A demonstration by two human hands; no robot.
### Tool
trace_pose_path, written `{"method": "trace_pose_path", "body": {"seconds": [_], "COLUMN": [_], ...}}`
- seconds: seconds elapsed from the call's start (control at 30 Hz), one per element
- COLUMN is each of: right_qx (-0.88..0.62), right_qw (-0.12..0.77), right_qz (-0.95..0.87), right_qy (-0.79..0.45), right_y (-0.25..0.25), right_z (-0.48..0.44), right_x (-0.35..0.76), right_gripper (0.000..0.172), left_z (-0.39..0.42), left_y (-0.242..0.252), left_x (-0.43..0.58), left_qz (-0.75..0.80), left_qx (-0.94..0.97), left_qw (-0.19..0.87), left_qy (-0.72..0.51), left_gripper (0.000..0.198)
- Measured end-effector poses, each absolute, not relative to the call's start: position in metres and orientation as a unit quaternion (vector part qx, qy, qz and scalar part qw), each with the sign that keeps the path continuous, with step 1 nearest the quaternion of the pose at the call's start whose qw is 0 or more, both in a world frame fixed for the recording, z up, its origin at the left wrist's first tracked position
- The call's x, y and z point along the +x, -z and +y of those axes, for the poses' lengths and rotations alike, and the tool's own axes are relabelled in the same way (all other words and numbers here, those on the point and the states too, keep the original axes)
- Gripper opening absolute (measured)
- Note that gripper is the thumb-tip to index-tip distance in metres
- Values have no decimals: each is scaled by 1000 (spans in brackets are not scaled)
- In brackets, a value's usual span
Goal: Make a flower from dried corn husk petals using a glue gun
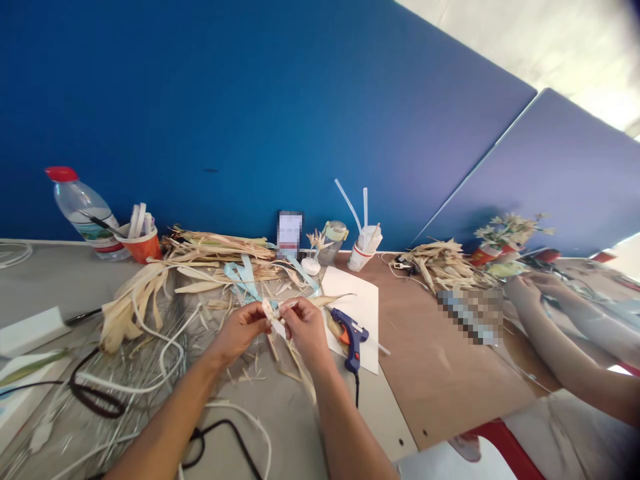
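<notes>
My left hand [245, 327] and my right hand [305, 325] meet over the middle of the table, fingertips pinched. Between them is a small, pale, crumpled corn-husk piece [273, 313], partly covered by the fingers. Just right of my right hand, a blue hot glue gun [353, 337] with an orange trigger lies on a white sheet [367, 300]. Behind my hands are light blue ribbon [243, 277] and loose husk strips. A small husk flower [316, 240] stands in a round white base [311, 266].
Dried husks [220, 247] are heaped along the blue partition [250, 120]. White cable [165, 360] and thin wires spread at left. A bottle [85, 210], an orange cup [143, 247], a phone [290, 230] and a cup with glue sticks [361, 255] line the back. A co-worker's arms [560, 333] reach in at right.
</notes>
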State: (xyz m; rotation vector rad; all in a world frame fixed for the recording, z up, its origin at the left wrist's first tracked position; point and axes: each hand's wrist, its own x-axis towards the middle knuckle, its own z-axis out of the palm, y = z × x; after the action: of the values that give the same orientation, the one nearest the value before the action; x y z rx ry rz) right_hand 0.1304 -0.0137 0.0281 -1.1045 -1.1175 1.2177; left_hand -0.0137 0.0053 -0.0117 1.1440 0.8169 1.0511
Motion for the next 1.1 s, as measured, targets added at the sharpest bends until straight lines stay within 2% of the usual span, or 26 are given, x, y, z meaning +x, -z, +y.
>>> {"method": "trace_pose_path", "body": {"seconds": [0.4, 0.77, 0.93, 1.03, 1.1], "right_qx": [-421, -441, -498, -591, -675], "right_qw": [576, 587, 539, 502, 444], "right_qz": [-383, -378, -475, -505, -516], "right_qy": [-587, -564, -486, -379, -284], "right_y": [-24, -39, -58, -51, -37], "right_z": [-9, -12, -30, -46, -54], "right_x": [130, 138, 176, 218, 244], "right_gripper": [17, 18, 19, 21, 23], "left_z": [4, 12, 11, 11, 11], "left_y": [9, 22, 19, 17, 17], "left_x": [-12, -17, -18, -16, -15], "left_qz": [375, 386, 385, 388, 384], "left_qx": [505, 505, 505, 512, 523], "left_qw": [623, 603, 590, 576, 569], "left_qy": [-465, -482, -499, -505, -505], "left_gripper": [14, 15, 16, 16, 17]}}
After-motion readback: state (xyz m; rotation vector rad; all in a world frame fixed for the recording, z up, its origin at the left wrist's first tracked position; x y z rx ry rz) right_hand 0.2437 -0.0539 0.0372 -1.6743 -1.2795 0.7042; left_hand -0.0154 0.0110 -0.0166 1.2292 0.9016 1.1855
